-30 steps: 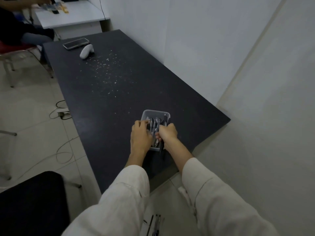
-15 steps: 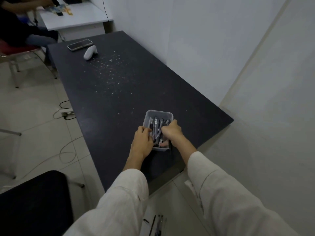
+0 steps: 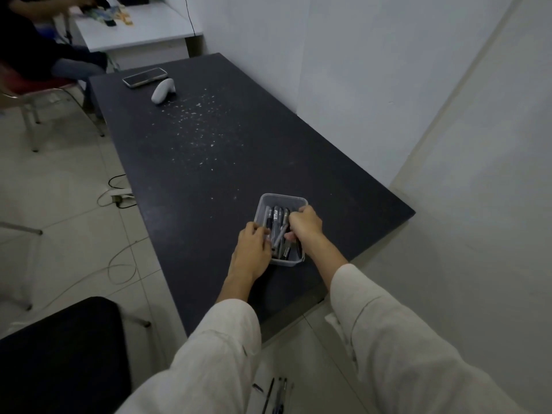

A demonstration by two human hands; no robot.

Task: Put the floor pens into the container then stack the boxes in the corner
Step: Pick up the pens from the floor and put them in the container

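Observation:
A clear plastic container [image 3: 283,200] sits near the front right corner of the dark table [image 3: 209,162]. Several dark and grey pens [image 3: 276,222] lie inside it. My left hand [image 3: 252,249] rests against the container's left side, fingers on its rim. My right hand [image 3: 304,224] is over the container's right half, fingers curled down among the pens; what they grasp is hidden. Three pens [image 3: 276,394] lie on the tiled floor between my sleeves, at the bottom of the view.
A phone [image 3: 145,77] and a white controller [image 3: 162,90] lie at the table's far end, with white specks scattered mid-table. A black chair [image 3: 59,354] stands at the lower left. Cables [image 3: 119,264] trail on the floor. White walls close the right side. A seated person is at the far left.
My right hand has moved further into the container over the pens. My left hand stays at the container's left side. The camera has shifted slightly.

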